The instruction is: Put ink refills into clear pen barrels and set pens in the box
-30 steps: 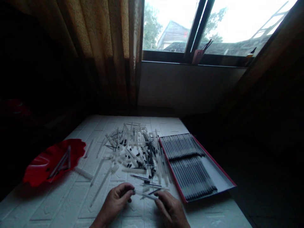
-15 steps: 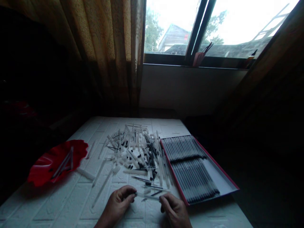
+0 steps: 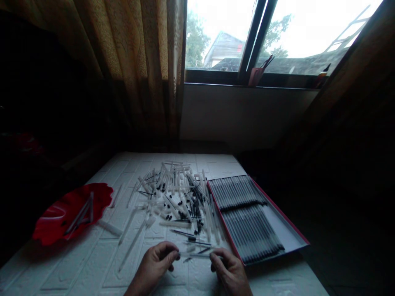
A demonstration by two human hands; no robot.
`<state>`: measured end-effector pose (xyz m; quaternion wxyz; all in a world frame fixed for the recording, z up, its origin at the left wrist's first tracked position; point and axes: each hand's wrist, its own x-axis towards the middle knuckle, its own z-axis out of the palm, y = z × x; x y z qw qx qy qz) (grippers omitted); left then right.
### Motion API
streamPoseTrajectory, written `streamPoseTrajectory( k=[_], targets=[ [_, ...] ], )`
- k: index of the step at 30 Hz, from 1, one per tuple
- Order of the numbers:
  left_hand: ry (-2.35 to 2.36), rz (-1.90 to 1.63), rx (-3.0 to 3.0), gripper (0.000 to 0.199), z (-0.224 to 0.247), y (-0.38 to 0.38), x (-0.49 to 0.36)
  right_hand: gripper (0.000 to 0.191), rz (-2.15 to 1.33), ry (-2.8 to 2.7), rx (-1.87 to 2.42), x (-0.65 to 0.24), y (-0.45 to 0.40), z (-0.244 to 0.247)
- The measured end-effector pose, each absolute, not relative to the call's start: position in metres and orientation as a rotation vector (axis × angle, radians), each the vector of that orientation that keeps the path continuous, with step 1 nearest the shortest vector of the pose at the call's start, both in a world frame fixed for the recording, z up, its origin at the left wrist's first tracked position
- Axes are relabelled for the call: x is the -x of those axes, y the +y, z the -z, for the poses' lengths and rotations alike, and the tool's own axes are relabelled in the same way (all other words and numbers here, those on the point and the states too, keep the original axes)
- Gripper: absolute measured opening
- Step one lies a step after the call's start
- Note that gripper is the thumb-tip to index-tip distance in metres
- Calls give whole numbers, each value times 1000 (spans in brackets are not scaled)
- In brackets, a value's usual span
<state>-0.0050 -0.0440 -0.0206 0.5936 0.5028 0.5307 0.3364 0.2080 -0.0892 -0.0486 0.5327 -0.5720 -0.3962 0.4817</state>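
Observation:
My left hand [image 3: 152,267] and my right hand [image 3: 230,273] hold a thin transparent plastic pen tube [image 3: 196,255] level between them, just above the table's near edge. The left fingers pinch one end, where a small dark tip shows, and the right fingers pinch the other. Just beyond the hands lies a black-tipped pen refill [image 3: 185,233]. Farther on spreads a loose heap of transparent tubes and black pen parts [image 3: 175,197].
An open red-edged box [image 3: 247,218] holds neat rows of assembled pens to the right. A red plate [image 3: 72,216] with several tubes sits at left on the white brick-patterned table [image 3: 61,263]. Loose tubes [image 3: 132,242] lie nearby. A curtain and window stand behind.
My right hand has shifted a little to the right, and the tube has swung from a slant to nearly level. The view has tilted slightly.

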Motion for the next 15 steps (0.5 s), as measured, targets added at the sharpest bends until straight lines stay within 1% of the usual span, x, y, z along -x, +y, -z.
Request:
streamPoseTrajectory(
  k=[4, 7, 9, 12, 15],
  targets=[
    [1218, -771, -1165, 26, 23, -49, -6, 48, -1177, -712, 1331, -209, -87, 53],
    [1268, -713, -1351, 14, 17, -56, -16, 49, -1113, -634, 1319, -211, -85, 60],
    [1300, -641, -1507, 10, 11, -59, -21, 48, -1076, -603, 1324, -212, -85, 64],
    [1304, -570, -1652, 14, 6, -59, -21, 47, -1033, -560, 1339, -214, -85, 68],
    [1318, -625, -1772, 18, 9, -52, -17, 48, -1029, -526, 1358, -216, -86, 69]
  ],
)
